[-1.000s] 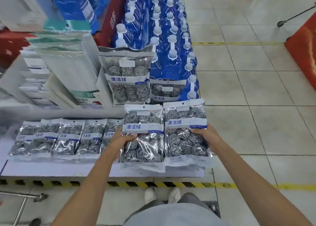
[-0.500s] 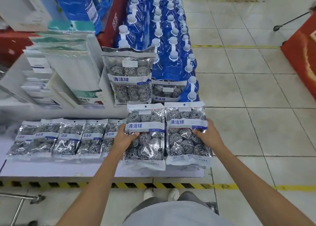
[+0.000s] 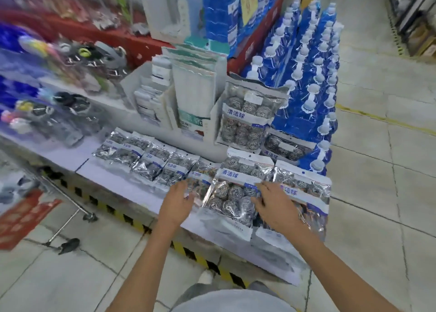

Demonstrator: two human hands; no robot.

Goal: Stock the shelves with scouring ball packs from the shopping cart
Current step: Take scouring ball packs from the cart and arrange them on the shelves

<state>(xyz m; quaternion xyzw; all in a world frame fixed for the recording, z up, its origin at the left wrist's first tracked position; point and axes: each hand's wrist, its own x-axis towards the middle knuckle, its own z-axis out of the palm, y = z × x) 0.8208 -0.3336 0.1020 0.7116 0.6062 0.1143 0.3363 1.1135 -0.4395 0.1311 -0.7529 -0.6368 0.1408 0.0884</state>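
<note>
White low shelf (image 3: pixel 113 177) lined with silver scouring ball packs (image 3: pixel 151 160), two larger packs (image 3: pixel 232 193) flat at its right end; left hand (image 3: pixel 175 202), right hand (image 3: pixel 274 206) above them, fingers spread loose, gripping nothing.

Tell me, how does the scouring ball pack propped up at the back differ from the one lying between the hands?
The propped pack stands nearly upright against the white cartons, untouched; the front pack lies flat on the shelf, between the left hand and right hand. Both are clear bags of steel balls with a blue-lettered white band.
</note>
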